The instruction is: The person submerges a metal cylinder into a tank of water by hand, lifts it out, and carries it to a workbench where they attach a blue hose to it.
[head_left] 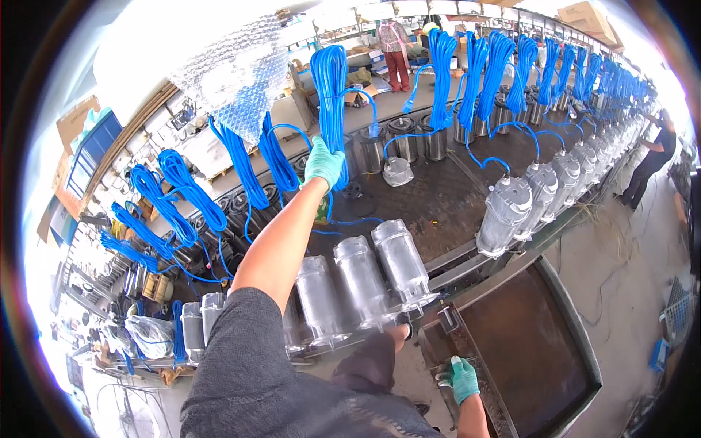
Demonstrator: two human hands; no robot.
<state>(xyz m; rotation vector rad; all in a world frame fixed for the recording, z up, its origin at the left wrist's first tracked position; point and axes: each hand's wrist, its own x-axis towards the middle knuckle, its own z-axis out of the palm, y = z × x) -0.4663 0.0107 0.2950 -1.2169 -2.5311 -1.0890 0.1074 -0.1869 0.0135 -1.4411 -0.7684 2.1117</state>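
Note:
My left hand (325, 163), in a green glove, reaches far out over the bench and is closed round a hanging bundle of blue cable (328, 87). A loop of this cable runs off to its right. My right hand (463, 379), also gloved in green, is low beside a brown metal cart (529, 328). Its fingers are curled; what they hold, if anything, I cannot make out. Below my left arm, several silver motor housings (361, 277) stand along the near edge of the bench. Dark metal cylinders (403, 139) stand behind, under the cable bundles.
More blue cable bundles (499, 73) hang in a row, left and right. Silver housings with cables attached (505, 208) line the right edge of the dark bench top (438, 193). Bubble wrap (234, 73) hangs at upper left. One person (653, 153) stands at right, another (394, 51) at the back.

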